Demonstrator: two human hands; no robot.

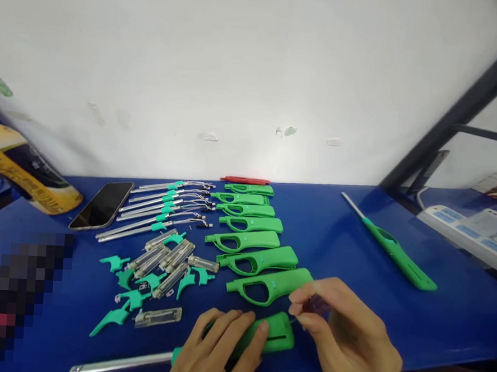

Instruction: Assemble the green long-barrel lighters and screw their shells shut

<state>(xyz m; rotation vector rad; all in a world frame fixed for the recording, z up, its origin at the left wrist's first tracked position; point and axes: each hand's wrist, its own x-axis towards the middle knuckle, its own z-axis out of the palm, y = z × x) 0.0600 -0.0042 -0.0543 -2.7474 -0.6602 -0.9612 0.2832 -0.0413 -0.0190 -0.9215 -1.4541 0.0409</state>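
A green gas lighter (279, 334) with a long metal tube (123, 365) lies at the table's front edge. My left hand (224, 347) is closed over its body and presses it down, covering the trigger area. At the lighter's butt end, my right hand (344, 332) pinches what looks like a small screwdriver (317, 304) with a purplish, see-through handle. Its thin shaft reaches the end of the lighter; the tip is hidden. Just beyond, a green lighter shell (271, 285) is the closest in a column of several such shells.
Clear fuel tanks (158, 317) and teal triggers (112, 318) lie loose at left. Behind them are metal tubes with wires (146, 209), a phone (102, 205) and a yellow pack (34, 178). Red pieces (245, 180) lie by the wall. Another lighter (400, 254) rests at right.
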